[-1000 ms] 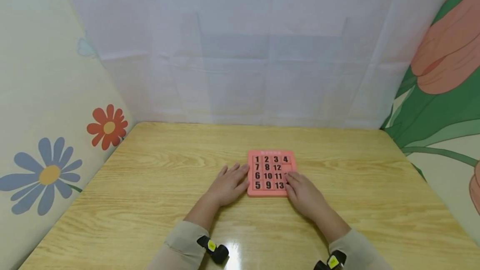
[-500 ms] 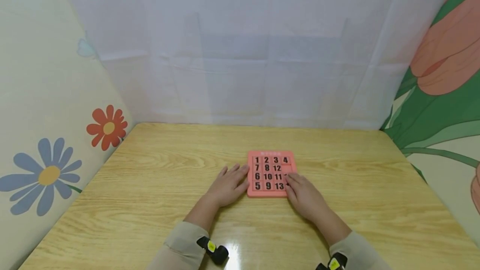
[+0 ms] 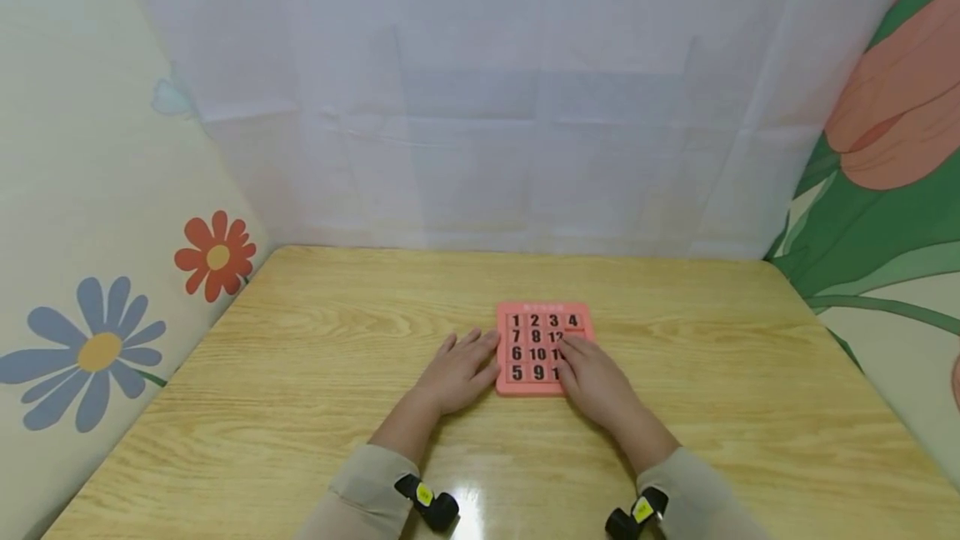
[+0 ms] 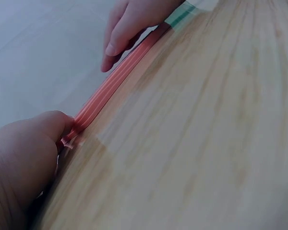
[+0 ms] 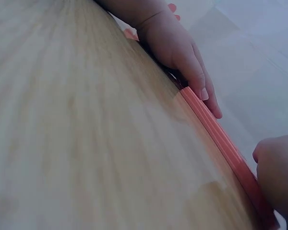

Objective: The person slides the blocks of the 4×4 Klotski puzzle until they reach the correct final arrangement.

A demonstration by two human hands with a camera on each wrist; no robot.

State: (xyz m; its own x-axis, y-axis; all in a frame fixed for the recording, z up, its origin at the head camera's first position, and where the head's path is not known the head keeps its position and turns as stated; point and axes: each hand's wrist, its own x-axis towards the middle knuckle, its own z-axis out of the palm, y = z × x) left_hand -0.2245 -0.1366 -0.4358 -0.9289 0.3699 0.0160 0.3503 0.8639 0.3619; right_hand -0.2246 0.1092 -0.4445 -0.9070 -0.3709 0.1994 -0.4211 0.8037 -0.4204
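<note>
A pink sliding number puzzle [image 3: 527,345] lies flat on the wooden table, its black numbers facing up. Numbers 1, 2, 3 and 4 run along its top row. My left hand [image 3: 456,375] rests against the puzzle's left edge, fingers extended and thumb touching the side; the left wrist view shows that thumb at the pink edge [image 4: 98,103]. Over the right-hand columns lies my right hand [image 3: 600,383], its fingertips on the tiles around the 12 and 11. It hides the lower right tiles. In the right wrist view, the right hand [image 5: 280,175] hovers over the near end of the puzzle's edge.
The table [image 3: 337,315] has a wood-grain top, with bare surface around the puzzle. A white cloth [image 3: 480,148] hangs behind it. Flower-printed panels [image 3: 97,190] stand at the sides. Each wrist wears a black camera [image 3: 435,509].
My right hand has shifted left across the puzzle, so its fingers now cover part of the third column. My left hand stays in place.
</note>
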